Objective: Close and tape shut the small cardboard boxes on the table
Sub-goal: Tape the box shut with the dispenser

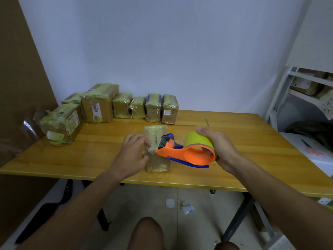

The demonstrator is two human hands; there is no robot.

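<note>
From the head view, a small box (pixel 156 150) wrapped in tape lies near the front edge of the yellow worktop (pixel 252 141). The left hand (pixel 134 150) rests on the box's left side, and its grip is curled around that side. The right hand (pixel 219 147), at 3 o'clock from the box, has its grip wrapped around the orange tape dispenser (pixel 182 153). The dispenser's nose touches the box top. More taped boxes (pixel 126 107) stand in a row at 11 o'clock, by the wall.
</note>
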